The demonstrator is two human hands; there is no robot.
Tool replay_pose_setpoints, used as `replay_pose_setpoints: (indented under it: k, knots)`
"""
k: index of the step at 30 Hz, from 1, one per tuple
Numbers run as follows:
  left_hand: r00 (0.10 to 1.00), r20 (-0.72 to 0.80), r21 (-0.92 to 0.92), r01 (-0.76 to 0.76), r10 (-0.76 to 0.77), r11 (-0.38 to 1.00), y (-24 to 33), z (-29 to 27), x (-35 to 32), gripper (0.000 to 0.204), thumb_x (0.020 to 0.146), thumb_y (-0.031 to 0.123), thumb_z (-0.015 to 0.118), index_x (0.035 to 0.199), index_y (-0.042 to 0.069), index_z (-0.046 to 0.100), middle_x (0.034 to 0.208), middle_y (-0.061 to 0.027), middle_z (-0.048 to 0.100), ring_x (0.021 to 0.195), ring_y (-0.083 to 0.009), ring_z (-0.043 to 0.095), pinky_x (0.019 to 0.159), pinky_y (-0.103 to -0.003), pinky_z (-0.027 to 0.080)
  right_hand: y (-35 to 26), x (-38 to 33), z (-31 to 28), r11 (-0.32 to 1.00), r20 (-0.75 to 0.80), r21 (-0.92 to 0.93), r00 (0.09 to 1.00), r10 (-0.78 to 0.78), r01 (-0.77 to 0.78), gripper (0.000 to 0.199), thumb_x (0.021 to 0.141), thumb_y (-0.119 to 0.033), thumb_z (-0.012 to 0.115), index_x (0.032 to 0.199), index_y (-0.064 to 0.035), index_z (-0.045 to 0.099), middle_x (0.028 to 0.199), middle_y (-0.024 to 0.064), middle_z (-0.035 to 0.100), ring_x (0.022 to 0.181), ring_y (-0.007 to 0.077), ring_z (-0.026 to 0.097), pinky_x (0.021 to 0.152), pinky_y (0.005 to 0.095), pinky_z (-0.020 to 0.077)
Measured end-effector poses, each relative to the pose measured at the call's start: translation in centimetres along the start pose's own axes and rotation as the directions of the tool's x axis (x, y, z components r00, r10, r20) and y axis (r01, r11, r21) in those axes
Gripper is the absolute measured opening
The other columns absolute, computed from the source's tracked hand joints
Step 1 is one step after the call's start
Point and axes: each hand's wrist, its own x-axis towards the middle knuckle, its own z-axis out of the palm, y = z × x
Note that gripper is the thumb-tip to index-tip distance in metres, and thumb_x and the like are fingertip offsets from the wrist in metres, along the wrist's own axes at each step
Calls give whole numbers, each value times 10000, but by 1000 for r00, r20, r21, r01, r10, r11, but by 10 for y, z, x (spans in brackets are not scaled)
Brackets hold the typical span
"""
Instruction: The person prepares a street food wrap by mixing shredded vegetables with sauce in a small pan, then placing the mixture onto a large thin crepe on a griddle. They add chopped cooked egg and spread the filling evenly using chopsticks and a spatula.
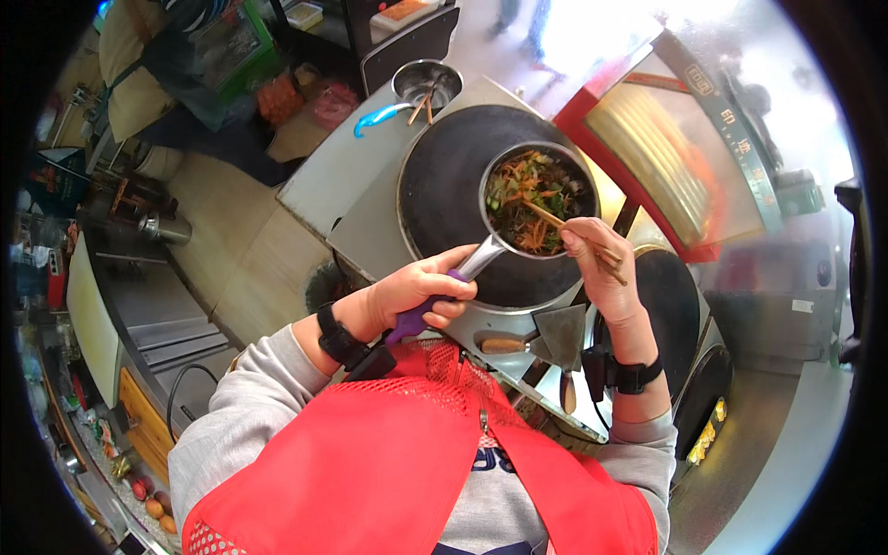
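My left hand [421,291] clenched on purple handle of the saucepan [539,199], centre frame over the black griddle [462,199]; right hand [601,268] grasping chopsticks [578,236], tips in the shredded vegetables [532,199].

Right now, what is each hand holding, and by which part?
The left hand grips the small saucepan by its purple handle. The right hand holds wooden chopsticks near their upper ends, tips in the shredded vegetables.
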Motion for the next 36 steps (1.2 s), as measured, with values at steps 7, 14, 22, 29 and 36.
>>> replay_pose_setpoints:
  k: [7, 14, 22, 29, 36]
  knots:
    - [1000, 18, -2, 13, -13, 1000, 1, 3, 1, 633, 963, 11, 491, 1520, 198, 255, 805, 7, 426, 545, -45, 324, 434, -181, 274, -3, 3, 1, 999, -29, -21, 999, -41, 41, 64, 863, 15, 648, 921, 30, 628, 878, 145, 646, 756, 275, 632, 692, 303, 496]
    - [999, 24, 39, 32, -33, 999, 5, -1, -1, 685, 958, 7, 486, 1547, 205, 195, 812, 5, 421, 555, -50, 340, 440, -178, 288, -2, 6, 1, 1000, -25, 23, 1000, 12, -12, 75, 863, -3, 662, 932, 12, 635, 896, 131, 642, 791, 253, 630, 714, 315, 501]
    - [998, -31, 165, 65, -60, 984, -10, -1, 4, 661, 968, 32, 510, 1529, 189, 197, 781, 12, 417, 567, -53, 347, 463, -196, 313, -13, 47, -1, 943, 243, -103, 927, -285, 317, 108, 909, -132, 643, 885, -29, 666, 755, 145, 600, 713, 285, 637, 652, 363, 496]
    - [971, -221, 282, -26, 91, 959, 3, -4, -11, 684, 946, 30, 556, 1524, 169, 217, 818, -2, 459, 578, -63, 397, 462, -205, 353, 64, 31, -26, 934, -182, 285, 945, 273, -215, 205, 977, -168, 588, 893, 15, 627, 744, 85, 666, 563, 109, 584, 513, 219, 471]
    - [950, -230, 344, -125, 212, 931, -18, 9, 14, 764, 913, 5, 517, 1544, 143, 110, 801, 0, 447, 579, -87, 424, 492, -252, 394, 100, -41, 44, 446, -228, 866, 612, 757, -229, 225, 988, -225, 563, 941, -8, 602, 850, 166, 692, 628, 213, 672, 534, 262, 544]
